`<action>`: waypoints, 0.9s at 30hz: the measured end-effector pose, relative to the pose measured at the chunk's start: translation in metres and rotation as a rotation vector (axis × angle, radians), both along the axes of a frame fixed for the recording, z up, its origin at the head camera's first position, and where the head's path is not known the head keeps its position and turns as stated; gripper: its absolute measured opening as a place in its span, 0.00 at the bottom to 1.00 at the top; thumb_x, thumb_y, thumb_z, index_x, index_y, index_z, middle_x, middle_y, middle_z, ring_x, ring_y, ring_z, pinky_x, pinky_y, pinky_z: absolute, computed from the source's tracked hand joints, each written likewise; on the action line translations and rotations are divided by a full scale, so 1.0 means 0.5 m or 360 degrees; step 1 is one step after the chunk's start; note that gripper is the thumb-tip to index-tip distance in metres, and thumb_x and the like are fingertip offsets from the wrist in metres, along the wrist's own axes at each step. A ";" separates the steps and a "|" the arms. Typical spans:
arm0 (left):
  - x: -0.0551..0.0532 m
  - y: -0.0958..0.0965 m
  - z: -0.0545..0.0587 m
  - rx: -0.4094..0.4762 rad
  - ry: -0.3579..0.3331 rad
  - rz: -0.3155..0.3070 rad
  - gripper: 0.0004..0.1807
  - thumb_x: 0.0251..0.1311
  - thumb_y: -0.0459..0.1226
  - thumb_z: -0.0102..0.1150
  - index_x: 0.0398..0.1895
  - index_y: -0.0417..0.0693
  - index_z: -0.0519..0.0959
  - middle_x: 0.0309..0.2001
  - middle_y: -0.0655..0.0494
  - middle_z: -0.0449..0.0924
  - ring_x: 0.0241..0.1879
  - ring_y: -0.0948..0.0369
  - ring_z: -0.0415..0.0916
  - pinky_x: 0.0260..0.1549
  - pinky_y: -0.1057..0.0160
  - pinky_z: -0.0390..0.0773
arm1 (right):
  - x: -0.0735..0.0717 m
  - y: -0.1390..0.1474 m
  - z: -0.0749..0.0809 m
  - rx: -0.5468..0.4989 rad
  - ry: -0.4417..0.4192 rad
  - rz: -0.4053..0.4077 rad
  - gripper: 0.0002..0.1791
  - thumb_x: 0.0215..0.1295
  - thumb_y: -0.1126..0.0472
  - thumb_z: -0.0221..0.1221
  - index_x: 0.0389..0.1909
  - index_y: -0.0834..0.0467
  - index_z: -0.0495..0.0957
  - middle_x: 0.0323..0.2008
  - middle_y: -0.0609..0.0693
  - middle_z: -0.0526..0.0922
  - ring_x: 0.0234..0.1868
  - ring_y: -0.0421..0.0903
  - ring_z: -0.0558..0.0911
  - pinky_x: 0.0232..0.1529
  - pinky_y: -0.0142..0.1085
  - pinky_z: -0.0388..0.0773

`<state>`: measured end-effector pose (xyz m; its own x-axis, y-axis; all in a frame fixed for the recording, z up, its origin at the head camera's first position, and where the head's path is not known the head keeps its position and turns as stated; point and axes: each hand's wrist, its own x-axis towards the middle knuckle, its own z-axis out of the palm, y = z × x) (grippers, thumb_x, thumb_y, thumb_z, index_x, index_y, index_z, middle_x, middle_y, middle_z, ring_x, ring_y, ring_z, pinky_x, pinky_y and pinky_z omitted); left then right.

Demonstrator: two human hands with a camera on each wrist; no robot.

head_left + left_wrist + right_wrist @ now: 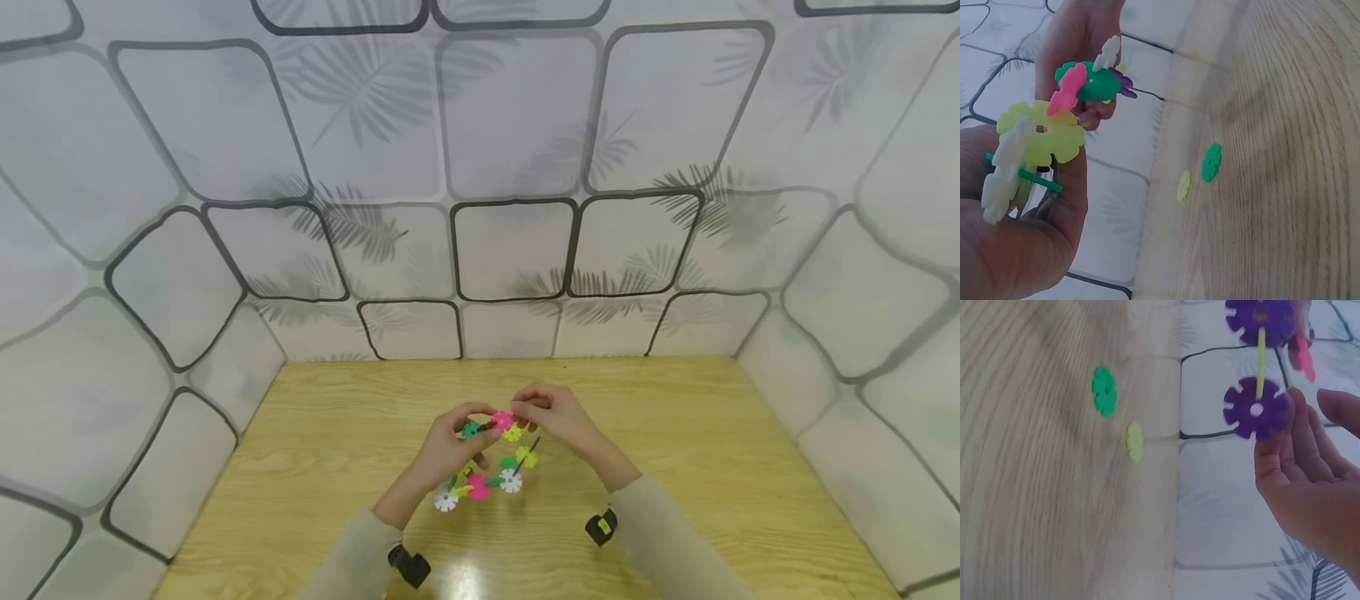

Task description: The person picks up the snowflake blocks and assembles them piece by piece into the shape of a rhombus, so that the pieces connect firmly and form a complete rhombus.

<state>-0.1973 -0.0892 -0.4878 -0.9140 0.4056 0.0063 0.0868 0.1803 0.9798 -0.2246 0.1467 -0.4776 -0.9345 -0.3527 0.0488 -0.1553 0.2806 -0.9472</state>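
Observation:
A chain of notched plastic flower discs in pink point(478, 487), white point(446, 499), yellow, green and purple hangs in a loop above the table. My left hand point(442, 450) grips it, thumb and fingers around the upper left part, by a pink disc point(502, 421). My right hand point(562, 421) is at the upper right of the loop. In the right wrist view its curved fingers touch a purple disc point(1267, 419), joined by a yellow disc point(1261, 359) seen edge-on to another purple disc point(1261, 315). The thumb stands apart from that disc.
A green disc point(1211, 162) and a yellow disc point(1184, 185) lie loose on the wooden table point(645, 400). Patterned cloth walls point(510, 250) enclose the table at the back and both sides. Each wrist wears a small black camera point(602, 527).

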 end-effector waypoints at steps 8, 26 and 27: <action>0.001 -0.003 -0.001 -0.0004 0.0007 -0.0006 0.23 0.74 0.41 0.65 0.68 0.47 0.77 0.44 0.44 0.81 0.28 0.41 0.88 0.25 0.63 0.85 | -0.032 0.011 -0.045 0.0086 0.0002 -0.0132 0.14 0.79 0.58 0.61 0.51 0.67 0.83 0.44 0.66 0.88 0.41 0.56 0.86 0.43 0.48 0.87; 0.003 -0.020 0.002 0.0008 -0.0040 0.0033 0.23 0.73 0.41 0.65 0.68 0.47 0.77 0.42 0.43 0.81 0.27 0.47 0.88 0.24 0.63 0.85 | -0.060 0.021 -0.133 0.0272 0.0149 -0.0071 0.14 0.71 0.62 0.65 0.51 0.67 0.84 0.43 0.58 0.88 0.39 0.42 0.83 0.42 0.32 0.82; 0.003 -0.021 0.002 0.0008 -0.0042 0.0034 0.23 0.73 0.41 0.65 0.68 0.47 0.78 0.42 0.43 0.81 0.27 0.48 0.88 0.24 0.64 0.84 | -0.061 0.021 -0.137 0.0291 0.0146 -0.0072 0.14 0.71 0.62 0.65 0.51 0.66 0.84 0.43 0.58 0.88 0.39 0.42 0.83 0.42 0.32 0.82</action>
<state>-0.1959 -0.0998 -0.4869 -0.9223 0.3862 -0.0161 0.0569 0.1768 0.9826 -0.2551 0.1571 -0.5463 -0.9441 -0.3213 0.0736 -0.2221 0.4551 -0.8623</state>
